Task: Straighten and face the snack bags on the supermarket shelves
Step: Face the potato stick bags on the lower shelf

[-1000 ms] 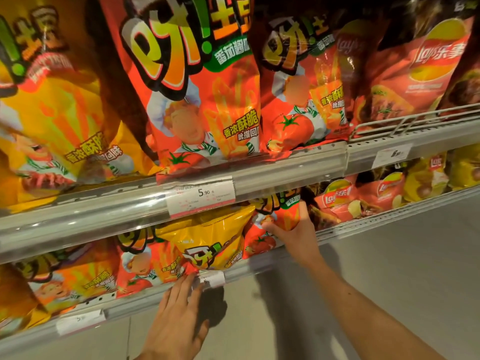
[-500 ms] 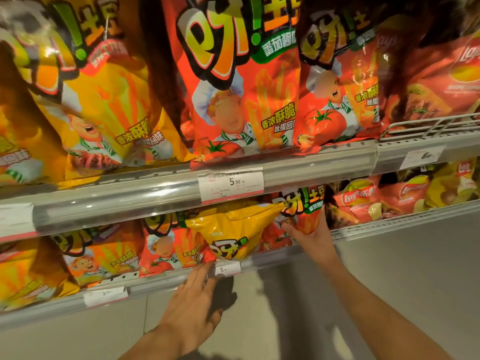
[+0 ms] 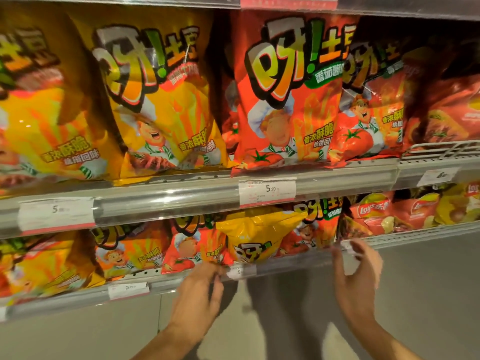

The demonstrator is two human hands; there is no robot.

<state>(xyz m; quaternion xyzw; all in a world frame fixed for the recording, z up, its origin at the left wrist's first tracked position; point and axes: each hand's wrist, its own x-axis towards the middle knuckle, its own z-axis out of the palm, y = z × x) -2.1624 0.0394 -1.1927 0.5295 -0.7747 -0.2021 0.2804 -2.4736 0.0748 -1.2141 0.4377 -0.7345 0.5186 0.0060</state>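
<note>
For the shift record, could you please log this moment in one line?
left hand: at lower shelf rail, blurred | right hand: open, off bags | tilted yellow bag: unstraightened

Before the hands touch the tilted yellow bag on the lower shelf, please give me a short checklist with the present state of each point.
1. Yellow bag faces front upright: not ok, it lies tilted among red bags.
2. Left hand free: ok, holds nothing.
3. Right hand free: ok, fingers loosely curled, no grip.
4. Red bag beside it upright: ok.
5. Lower price tag readable: cannot tell, blurred.
</note>
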